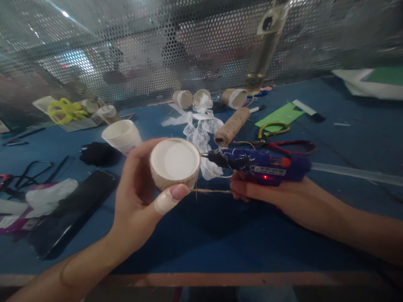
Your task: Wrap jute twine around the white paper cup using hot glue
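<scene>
My left hand [138,193] is wrapped round a white paper cup [178,161] whose side is wound with brown twine. A bandage covers that thumb, which presses on the cup's lower side. From the cup a strand of twine [210,191] runs to my right hand [261,193]. The right hand is closed round a blue hot glue gun [252,163] with a red light lit, and its fingertips also pinch the strand. The gun's metal nozzle is at the cup's right side; whether it touches is hard to tell. A clear glue stick [352,172] sticks out behind.
Behind the cup lie a twine spool [232,126], white lace [201,130] and several twine-wrapped cups [234,98]. Scissors [292,147] with red and yellow handles lie at right. Stacked paper cups [121,134] and a black pouch [75,209] are at left. A perforated metal panel [189,50] stands behind.
</scene>
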{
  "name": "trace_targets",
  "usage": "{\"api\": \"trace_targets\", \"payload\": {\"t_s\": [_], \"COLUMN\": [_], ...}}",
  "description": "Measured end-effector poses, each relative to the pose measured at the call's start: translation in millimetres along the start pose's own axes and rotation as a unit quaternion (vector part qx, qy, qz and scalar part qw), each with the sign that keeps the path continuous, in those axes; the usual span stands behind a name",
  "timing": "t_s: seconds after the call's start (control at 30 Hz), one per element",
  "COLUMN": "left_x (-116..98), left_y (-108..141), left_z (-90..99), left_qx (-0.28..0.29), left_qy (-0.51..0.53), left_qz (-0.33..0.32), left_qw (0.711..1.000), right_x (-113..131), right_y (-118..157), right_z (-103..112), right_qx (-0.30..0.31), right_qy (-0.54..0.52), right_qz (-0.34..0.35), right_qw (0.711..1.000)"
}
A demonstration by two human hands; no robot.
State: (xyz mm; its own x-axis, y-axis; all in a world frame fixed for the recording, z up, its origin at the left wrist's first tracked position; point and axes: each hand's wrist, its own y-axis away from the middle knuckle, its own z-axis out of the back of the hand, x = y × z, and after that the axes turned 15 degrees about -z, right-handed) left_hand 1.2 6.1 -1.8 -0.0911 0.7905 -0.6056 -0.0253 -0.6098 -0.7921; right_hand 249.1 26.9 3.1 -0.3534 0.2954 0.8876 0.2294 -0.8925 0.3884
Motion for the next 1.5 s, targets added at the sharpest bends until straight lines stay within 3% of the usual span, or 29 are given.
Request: {"api": "trace_targets", "payload": {"t_s": [0.37, 0.63, 1.07, 1.3, 1.5], "left_x": [4.9, 7.3, 7.5, 6.7, 6.6], "left_y": [-0.6, -0.3, -3.0, -4.2, -5.2], "left_z": [-0.4, 3.8, 2.9, 2.3, 1.4], "left_qx": [-0.017, -0.027, -0.045, -0.051, -0.053], "left_qy": [0.019, 0.049, 0.058, 0.066, 0.070], "left_qz": [0.034, 0.099, 0.163, 0.175, 0.200], "left_qw": [0.999, 0.994, 0.984, 0.981, 0.976], "right_x": [-0.7, -0.9, 1.3, 5.1, 4.1], "right_y": [0.0, 0.9, 2.9, 3.2, 5.8], "right_z": [2.3, 0.4, 2.4, 3.8, 2.5], "right_qx": [-0.064, -0.107, -0.053, -0.048, -0.068], "right_qy": [0.033, 0.029, 0.076, 0.078, 0.053], "right_qz": [0.013, 0.016, 0.070, 0.076, 0.132], "right_qw": [0.997, 0.994, 0.993, 0.993, 0.988]}}
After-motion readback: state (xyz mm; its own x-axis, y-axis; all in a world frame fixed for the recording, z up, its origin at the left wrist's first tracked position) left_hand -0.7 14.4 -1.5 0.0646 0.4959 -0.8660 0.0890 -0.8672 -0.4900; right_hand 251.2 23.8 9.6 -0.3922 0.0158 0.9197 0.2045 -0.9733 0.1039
